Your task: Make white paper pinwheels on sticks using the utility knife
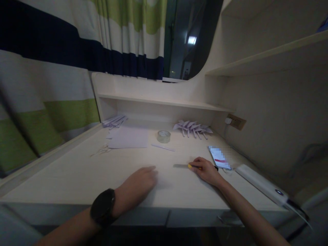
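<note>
Left hand point(138, 186) flat on worktop point(77, 174), fingers released, holding nothing (black watch point(103, 207) on wrist). Tape roll point(163, 136) further back. Right hand point(207, 171) fingers clenched around yellow-handled knife point(185, 166), blade lying on worktop, phone point(219, 158) just beside.

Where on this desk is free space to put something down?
Bare desk lies left of the left hand, below the paper sheet. Another patch lies between tape roll and both hands. Crowded beside the right hand: knife, phone, power bank.
</note>
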`<action>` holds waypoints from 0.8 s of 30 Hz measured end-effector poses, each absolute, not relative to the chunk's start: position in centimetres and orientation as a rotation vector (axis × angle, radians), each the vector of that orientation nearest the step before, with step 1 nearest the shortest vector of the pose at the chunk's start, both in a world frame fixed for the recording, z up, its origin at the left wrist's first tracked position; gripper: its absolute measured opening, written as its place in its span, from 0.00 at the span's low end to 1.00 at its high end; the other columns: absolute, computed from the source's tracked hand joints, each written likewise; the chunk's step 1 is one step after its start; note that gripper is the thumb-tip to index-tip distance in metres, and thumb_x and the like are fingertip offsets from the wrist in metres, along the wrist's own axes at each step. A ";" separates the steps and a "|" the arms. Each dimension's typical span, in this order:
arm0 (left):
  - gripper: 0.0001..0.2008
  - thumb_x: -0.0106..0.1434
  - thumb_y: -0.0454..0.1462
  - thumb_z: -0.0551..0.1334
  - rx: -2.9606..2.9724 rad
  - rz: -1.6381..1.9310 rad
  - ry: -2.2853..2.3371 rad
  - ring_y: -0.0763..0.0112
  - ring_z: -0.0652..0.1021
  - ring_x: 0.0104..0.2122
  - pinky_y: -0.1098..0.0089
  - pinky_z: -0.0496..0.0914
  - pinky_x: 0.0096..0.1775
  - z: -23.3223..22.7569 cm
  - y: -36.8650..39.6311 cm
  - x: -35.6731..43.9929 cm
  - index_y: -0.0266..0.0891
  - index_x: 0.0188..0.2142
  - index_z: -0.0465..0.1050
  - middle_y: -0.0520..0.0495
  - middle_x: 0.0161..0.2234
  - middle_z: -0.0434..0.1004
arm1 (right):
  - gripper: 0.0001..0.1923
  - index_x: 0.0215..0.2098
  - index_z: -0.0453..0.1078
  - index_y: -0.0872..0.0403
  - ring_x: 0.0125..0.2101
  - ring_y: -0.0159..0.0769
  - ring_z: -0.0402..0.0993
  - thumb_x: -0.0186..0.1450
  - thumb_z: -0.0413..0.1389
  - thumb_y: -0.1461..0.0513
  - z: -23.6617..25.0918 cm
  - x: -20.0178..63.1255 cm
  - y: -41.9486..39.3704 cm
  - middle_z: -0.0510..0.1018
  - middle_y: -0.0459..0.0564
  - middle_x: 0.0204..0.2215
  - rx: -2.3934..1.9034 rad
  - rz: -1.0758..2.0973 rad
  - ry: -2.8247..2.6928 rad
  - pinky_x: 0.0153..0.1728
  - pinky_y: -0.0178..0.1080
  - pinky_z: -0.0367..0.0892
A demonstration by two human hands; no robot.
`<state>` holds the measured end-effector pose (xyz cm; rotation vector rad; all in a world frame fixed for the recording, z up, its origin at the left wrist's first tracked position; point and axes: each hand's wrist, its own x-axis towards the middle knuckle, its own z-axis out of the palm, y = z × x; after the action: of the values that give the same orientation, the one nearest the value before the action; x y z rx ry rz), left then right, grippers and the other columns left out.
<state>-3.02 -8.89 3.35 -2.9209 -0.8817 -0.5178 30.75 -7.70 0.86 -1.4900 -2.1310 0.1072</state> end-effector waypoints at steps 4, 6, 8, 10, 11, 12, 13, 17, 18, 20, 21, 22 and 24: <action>0.11 0.66 0.39 0.55 -2.948 -1.005 -0.939 0.66 0.73 0.38 0.65 0.68 0.40 6.5 -8.5 -2.8 0.43 0.37 0.77 0.46 0.37 0.76 | 0.14 0.42 0.77 0.51 0.35 0.38 0.72 0.64 0.54 0.55 0.8 30.7 -7.7 0.76 0.52 0.35 -1.482 0.097 -2.132 0.37 0.38 0.65; 0.11 0.64 0.42 0.58 -2.875 -1.377 -1.243 0.68 0.73 0.33 0.68 0.68 0.35 7.8 -8.2 -2.7 0.42 0.36 0.78 0.47 0.32 0.76 | 0.13 0.43 0.77 0.51 0.36 0.38 0.72 0.64 0.54 0.56 0.7 30.7 -7.7 0.75 0.52 0.35 -1.495 0.088 -2.136 0.37 0.38 0.65; 0.13 0.61 0.44 0.59 -2.771 -1.715 -1.610 0.69 0.73 0.28 0.70 0.67 0.29 8.4 -7.7 -2.6 0.38 0.32 0.77 0.48 0.27 0.74 | 0.13 0.43 0.76 0.51 0.37 0.39 0.72 0.64 0.54 0.57 0.8 30.6 -7.7 0.75 0.52 0.36 -1.509 0.073 -2.147 0.38 0.38 0.65; 0.16 0.58 0.47 0.61 -2.728 -1.996 -1.879 0.71 0.71 0.24 0.72 0.65 0.24 8.1 -6.8 -2.5 0.35 0.28 0.75 0.49 0.24 0.71 | 0.14 0.44 0.76 0.51 0.37 0.39 0.71 0.64 0.54 0.57 0.8 30.6 -7.8 0.75 0.52 0.36 -1.514 0.058 -2.163 0.38 0.38 0.65; 0.16 0.57 0.47 0.63 -2.743 -2.123 -1.949 0.72 0.70 0.24 0.73 0.65 0.23 7.6 -6.3 -2.5 0.35 0.26 0.73 0.50 0.23 0.70 | 0.14 0.44 0.76 0.51 0.37 0.39 0.71 0.64 0.53 0.57 0.8 30.6 -7.8 0.75 0.53 0.36 -1.514 0.050 -2.168 0.38 0.38 0.65; 0.16 0.55 0.47 0.64 -2.745 -2.240 -2.009 0.72 0.70 0.24 0.73 0.66 0.24 6.9 -5.9 -2.5 0.35 0.25 0.71 0.51 0.24 0.69 | 0.14 0.44 0.76 0.51 0.37 0.39 0.71 0.64 0.53 0.57 0.9 30.6 -7.8 0.75 0.53 0.36 -1.515 0.045 -2.172 0.38 0.39 0.65; 0.16 0.53 0.47 0.66 -2.738 -2.316 -2.092 0.73 0.70 0.25 0.73 0.67 0.25 6.1 -5.4 -2.6 0.34 0.25 0.71 0.51 0.24 0.70 | 0.14 0.44 0.76 0.51 0.37 0.39 0.71 0.65 0.53 0.57 0.9 30.5 -7.8 0.75 0.53 0.36 -1.515 0.040 -2.175 0.38 0.39 0.65; 0.17 0.48 0.46 0.69 -2.757 -2.289 -2.332 0.73 0.72 0.24 0.73 0.67 0.26 3.5 -4.7 -3.2 0.34 0.25 0.69 0.49 0.25 0.72 | 0.14 0.44 0.76 0.50 0.37 0.39 0.71 0.65 0.52 0.57 0.8 30.5 -7.8 0.75 0.53 0.36 -1.509 0.008 -2.177 0.39 0.39 0.65; 0.18 0.49 0.47 0.69 -2.830 -2.174 -2.370 0.73 0.72 0.24 0.73 0.66 0.25 3.3 -4.9 -3.5 0.34 0.23 0.69 0.49 0.23 0.72 | 0.14 0.44 0.76 0.50 0.37 0.39 0.71 0.65 0.52 0.56 0.7 30.5 -7.8 0.75 0.53 0.36 -1.506 -0.003 -2.177 0.39 0.39 0.65; 0.19 0.52 0.49 0.66 -3.006 -1.855 -2.428 0.72 0.72 0.23 0.72 0.64 0.25 3.4 -5.4 -4.0 0.34 0.22 0.69 0.47 0.22 0.73 | 0.14 0.43 0.76 0.50 0.36 0.39 0.71 0.65 0.52 0.56 0.5 30.5 -7.7 0.75 0.53 0.35 -1.502 -0.024 -2.178 0.39 0.39 0.65; 0.19 0.54 0.50 0.63 -3.051 -1.660 -2.444 0.71 0.72 0.22 0.71 0.63 0.25 3.6 -5.6 -4.4 0.34 0.21 0.69 0.47 0.21 0.73 | 0.14 0.43 0.76 0.50 0.36 0.39 0.71 0.65 0.52 0.56 0.5 30.5 -7.7 0.75 0.52 0.35 -1.498 -0.031 -2.178 0.39 0.39 0.65; 0.21 0.56 0.51 0.61 -3.055 -1.444 -2.440 0.71 0.71 0.20 0.70 0.63 0.25 3.9 -5.8 -4.8 0.35 0.20 0.69 0.47 0.19 0.72 | 0.14 0.43 0.76 0.50 0.36 0.38 0.71 0.65 0.52 0.56 0.4 30.6 -7.7 0.75 0.52 0.35 -1.494 -0.035 -2.178 0.38 0.39 0.65; 0.25 0.59 0.52 0.56 -2.958 -1.070 -2.310 0.70 0.69 0.17 0.69 0.62 0.25 4.2 -6.0 -5.4 0.37 0.16 0.66 0.48 0.15 0.68 | 0.14 0.44 0.76 0.50 0.36 0.38 0.71 0.65 0.52 0.56 0.3 30.6 -7.6 0.75 0.52 0.35 -1.484 -0.036 -2.182 0.38 0.38 0.65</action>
<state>-5.44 -5.95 4.22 -2.9585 -2.3101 -1.0700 30.61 -7.57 0.31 -1.4842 -2.1817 -0.0363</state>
